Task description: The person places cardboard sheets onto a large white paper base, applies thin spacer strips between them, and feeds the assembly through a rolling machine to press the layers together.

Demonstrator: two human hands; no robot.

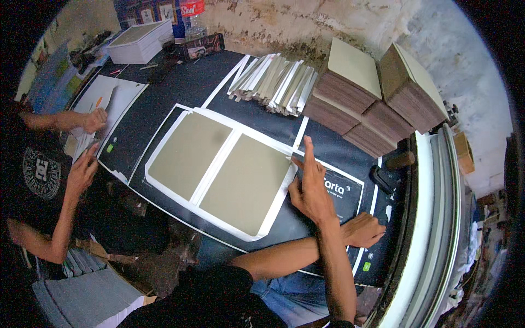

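Observation:
A white sheet with two grey-beige boards (188, 153) (243, 183) on it lies before me, a white strip between the boards. My right hand (314, 194) is at the sheet's right edge, its index finger stretched out and thumb apart beside the white margin (281, 199). A small dark patch shows between finger and thumb; I cannot make it out. My left forearm crosses under the right one. My left hand (363, 229) rests closed on the dark mat (219, 249), right of the sheet, its fingers curled and what they may hold hidden.
Stacks of boards (355, 71) stand at the back right, beside a pile of narrow strips (273, 82). A dark object (381, 179) lies near the right edge. At left, a co-worker's hands (87, 147) work over white paper (120, 98). A phone (203, 47) and bottle (192, 22) stand behind.

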